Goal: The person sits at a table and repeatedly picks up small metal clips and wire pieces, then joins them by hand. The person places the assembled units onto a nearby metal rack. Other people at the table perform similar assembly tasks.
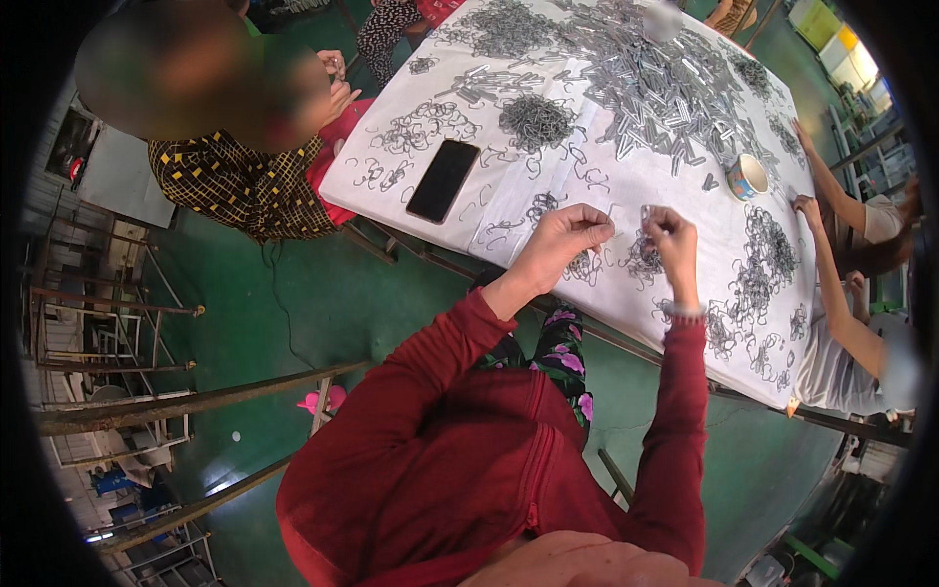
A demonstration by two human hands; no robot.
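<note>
Over the near edge of the white-covered table (626,201), my left hand (567,240) pinches a thin bent wire hook (612,211) between thumb and fingertips. A short way to its right, my right hand (673,245) is closed on a small silvery metal strip (646,212), its upper end poking out past the fingers. The two pieces are close but apart. Beneath and around my hands lie small heaps of dark wire hooks (641,262), partly covered by my fingers. Beyond them spreads a large pile of metal strips (665,108).
A black phone (443,181) lies left of my hands, near a dense heap of hooks (536,122). A paper cup (747,177) stands at the right. More hooks (758,264) cover the right side. Other people sit around the table, one person's hands (337,93) at the left.
</note>
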